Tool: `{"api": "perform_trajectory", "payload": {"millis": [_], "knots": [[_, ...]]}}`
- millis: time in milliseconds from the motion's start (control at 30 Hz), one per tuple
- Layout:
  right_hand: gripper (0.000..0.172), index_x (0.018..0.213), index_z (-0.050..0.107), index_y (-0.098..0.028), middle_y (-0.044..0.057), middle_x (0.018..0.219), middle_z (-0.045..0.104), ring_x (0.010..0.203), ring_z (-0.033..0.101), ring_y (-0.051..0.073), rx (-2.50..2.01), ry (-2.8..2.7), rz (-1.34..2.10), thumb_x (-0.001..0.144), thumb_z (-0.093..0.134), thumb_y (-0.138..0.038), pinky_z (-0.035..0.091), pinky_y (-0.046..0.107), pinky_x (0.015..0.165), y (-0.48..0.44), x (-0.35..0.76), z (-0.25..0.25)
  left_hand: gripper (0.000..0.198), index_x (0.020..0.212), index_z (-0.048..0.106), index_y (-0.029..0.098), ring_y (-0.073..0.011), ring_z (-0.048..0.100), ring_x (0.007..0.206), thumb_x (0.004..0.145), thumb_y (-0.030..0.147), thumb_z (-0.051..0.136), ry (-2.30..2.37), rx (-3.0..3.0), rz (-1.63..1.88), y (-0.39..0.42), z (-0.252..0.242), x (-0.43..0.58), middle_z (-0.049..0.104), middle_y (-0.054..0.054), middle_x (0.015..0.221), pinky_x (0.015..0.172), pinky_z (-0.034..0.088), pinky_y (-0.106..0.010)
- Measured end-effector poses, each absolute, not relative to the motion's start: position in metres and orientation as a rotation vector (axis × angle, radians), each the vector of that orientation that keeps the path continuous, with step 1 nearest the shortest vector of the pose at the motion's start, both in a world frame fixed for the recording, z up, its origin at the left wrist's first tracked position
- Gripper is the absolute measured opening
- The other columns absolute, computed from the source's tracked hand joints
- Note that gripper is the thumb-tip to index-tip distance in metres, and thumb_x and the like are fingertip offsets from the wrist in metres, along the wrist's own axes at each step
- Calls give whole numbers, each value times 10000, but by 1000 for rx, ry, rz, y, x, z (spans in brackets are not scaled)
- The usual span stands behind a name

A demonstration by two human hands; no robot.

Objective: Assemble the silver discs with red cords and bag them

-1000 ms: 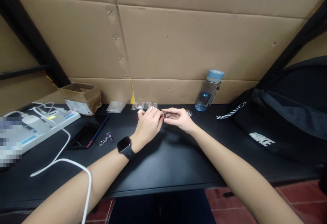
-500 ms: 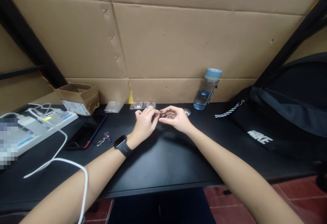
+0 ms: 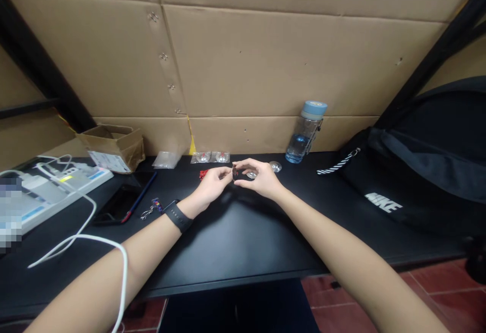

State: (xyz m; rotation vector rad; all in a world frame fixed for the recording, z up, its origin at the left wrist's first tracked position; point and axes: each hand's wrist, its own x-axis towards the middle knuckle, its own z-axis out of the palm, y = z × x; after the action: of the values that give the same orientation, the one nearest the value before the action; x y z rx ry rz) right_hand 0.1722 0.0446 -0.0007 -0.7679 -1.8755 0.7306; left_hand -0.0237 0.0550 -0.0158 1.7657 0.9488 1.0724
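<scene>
Between my two hands, over the middle of the black desk, is a small dark brown, round-looking piece (image 3: 235, 172) seen nearly edge-on; its exact kind is too small to tell. My left hand (image 3: 210, 187), with a dark watch band on its wrist, pinches it from the left with thumb and fingers. From the right, my right hand (image 3: 261, 178) grips its edge between thumb and fingertips. A bunch of red material (image 3: 204, 174) lies just behind my left hand. A clear round shell (image 3: 275, 166) rests behind my right hand, and another (image 3: 251, 174) shows between its fingers.
Clear packets (image 3: 201, 157) and a plastic bag (image 3: 166, 160) lie along the cardboard wall. A water bottle (image 3: 306, 133) stands behind right, beside a black backpack (image 3: 410, 171). Leftward are a cardboard box (image 3: 114, 146), phone (image 3: 125, 199), keychain (image 3: 155, 205), power strip (image 3: 94, 175) and white cable (image 3: 123, 272).
My left hand has turned and its fingers have straightened, so the dark piece and the red bunch show more. The view has shifted slightly; both hands stay at the piece.
</scene>
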Motion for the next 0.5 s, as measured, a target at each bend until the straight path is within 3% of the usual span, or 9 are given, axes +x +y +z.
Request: {"api": "perform_trajectory", "payload": {"millis": [267,500], "knots": [[407,1086,675,-203,68,1093,750,954,739,209,-800,-1853,727,737,833,-342,601,344,858,45,171,-5,161,922,683,193,-212,657,919,941,237,529,1273,2373,1137,47,-12,-27,731,-44,972,809,396,-329],[391,1017,670,-188,90,1076,755,948,740,216,-811,-1793,826,716,844,-368,599,339,830,48,170,-6,201,896,619,196,-204,626,911,999,229,450,1316,2587,1089,46,-10,-28,689,-42,952,800,330,-349]]}}
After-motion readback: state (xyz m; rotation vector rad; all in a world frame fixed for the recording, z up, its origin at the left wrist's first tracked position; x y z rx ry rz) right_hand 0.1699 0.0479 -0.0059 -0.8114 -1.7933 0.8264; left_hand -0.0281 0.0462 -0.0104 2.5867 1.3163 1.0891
